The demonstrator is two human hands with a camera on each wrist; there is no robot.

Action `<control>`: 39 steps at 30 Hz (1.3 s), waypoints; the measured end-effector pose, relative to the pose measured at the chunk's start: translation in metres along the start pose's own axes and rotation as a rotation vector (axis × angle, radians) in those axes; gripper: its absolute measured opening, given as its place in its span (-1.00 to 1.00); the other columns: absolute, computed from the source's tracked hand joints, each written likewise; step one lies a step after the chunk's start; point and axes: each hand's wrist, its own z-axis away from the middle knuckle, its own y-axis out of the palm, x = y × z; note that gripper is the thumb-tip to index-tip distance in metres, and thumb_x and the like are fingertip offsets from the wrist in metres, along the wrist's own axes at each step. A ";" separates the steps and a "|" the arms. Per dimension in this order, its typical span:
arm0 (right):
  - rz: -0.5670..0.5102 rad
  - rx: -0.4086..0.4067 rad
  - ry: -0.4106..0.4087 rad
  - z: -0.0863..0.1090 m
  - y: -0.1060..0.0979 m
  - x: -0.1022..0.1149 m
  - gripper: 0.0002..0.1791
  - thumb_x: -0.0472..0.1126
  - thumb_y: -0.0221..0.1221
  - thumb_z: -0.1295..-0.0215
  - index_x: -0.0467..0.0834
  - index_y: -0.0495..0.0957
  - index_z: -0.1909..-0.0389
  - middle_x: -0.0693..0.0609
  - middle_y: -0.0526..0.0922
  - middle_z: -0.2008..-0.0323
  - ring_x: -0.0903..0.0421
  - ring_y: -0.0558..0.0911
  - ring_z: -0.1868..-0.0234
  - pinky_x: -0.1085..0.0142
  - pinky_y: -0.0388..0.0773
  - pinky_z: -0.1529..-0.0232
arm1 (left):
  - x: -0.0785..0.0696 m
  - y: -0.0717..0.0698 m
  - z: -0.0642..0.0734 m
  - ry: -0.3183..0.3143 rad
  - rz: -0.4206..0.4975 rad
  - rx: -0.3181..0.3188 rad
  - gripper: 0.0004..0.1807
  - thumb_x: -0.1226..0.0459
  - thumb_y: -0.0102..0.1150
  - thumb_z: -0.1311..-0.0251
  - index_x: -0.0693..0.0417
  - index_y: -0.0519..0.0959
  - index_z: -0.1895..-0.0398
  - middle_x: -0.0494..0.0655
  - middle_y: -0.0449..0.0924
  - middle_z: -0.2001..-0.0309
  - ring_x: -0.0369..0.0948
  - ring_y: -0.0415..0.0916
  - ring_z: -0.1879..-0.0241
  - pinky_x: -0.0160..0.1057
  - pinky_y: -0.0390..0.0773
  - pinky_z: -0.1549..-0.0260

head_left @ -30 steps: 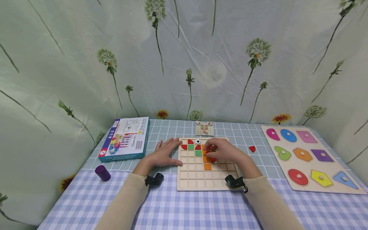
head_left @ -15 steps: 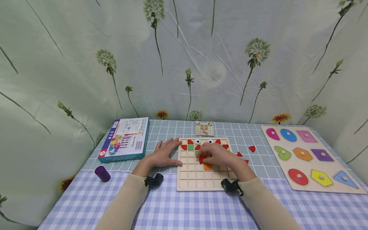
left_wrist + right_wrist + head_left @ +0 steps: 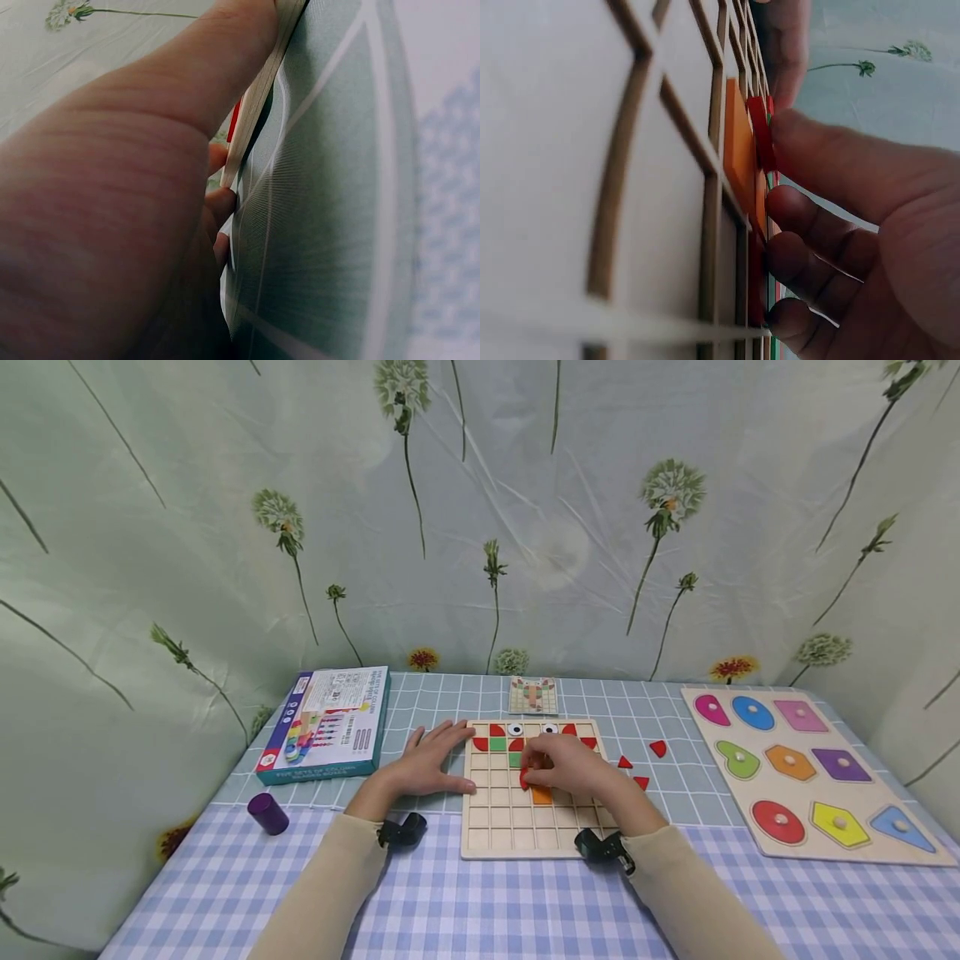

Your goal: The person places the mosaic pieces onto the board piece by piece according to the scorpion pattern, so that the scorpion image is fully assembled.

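Note:
A wooden grid board (image 3: 491, 839) lies on the table, with red, green and orange pieces and two eye tiles in its upper part. My right hand (image 3: 564, 764) is over its middle, thumb and forefinger pinching a red piece with a curved edge (image 3: 524, 779). In the right wrist view that red piece (image 3: 762, 135) stands just beyond an orange square (image 3: 739, 150); the hand's other fingers are near another red piece (image 3: 757, 274) on the board. My left hand (image 3: 426, 762) rests at the board's left edge with fingers spread. Orange pieces under the right hand are partly hidden.
Loose red pieces (image 3: 657, 748) lie right of the board. Behind it is a small pattern card (image 3: 533, 696). A knob puzzle (image 3: 806, 768) lies at far right. At left are a flat box (image 3: 330, 718) and a purple cylinder (image 3: 267, 812).
My right hand has moved left over the board, and the red piece is now left of the orange squares. Its moving uncovered the right eye tile and loose red pieces. My left hand stayed put.

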 end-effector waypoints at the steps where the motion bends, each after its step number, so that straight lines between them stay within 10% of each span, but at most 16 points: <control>1: 0.000 0.000 -0.003 0.000 0.001 0.000 -0.92 -0.15 0.34 -0.28 0.00 0.64 0.25 0.14 0.55 0.41 0.19 0.48 0.32 0.32 0.49 0.23 | 0.000 0.000 0.000 0.000 -0.001 0.000 0.05 -0.26 0.35 -0.04 -0.20 0.14 -0.57 -0.15 -0.03 -0.63 -0.04 -0.26 -0.64 0.28 -0.40 -0.52; 11: 0.043 -0.025 -0.067 -0.001 0.007 0.003 -0.89 -0.19 0.28 -0.34 0.02 0.68 0.16 0.16 0.69 0.15 0.17 0.56 0.09 0.18 0.57 -0.06 | 0.002 0.000 0.001 0.005 -0.003 -0.011 0.04 -0.26 0.35 -0.05 -0.19 0.14 -0.56 -0.14 -0.03 -0.62 -0.03 -0.25 -0.64 0.29 -0.38 -0.52; 39: -0.008 -0.028 -0.025 0.000 0.006 0.002 -0.95 -0.15 0.33 -0.29 -0.01 0.72 0.27 0.15 0.57 0.29 0.20 0.47 0.25 0.34 0.50 0.17 | 0.001 0.001 0.000 -0.007 0.003 -0.005 0.05 -0.28 0.34 -0.03 -0.21 0.14 -0.56 -0.15 -0.04 -0.63 -0.04 -0.27 -0.64 0.28 -0.41 -0.52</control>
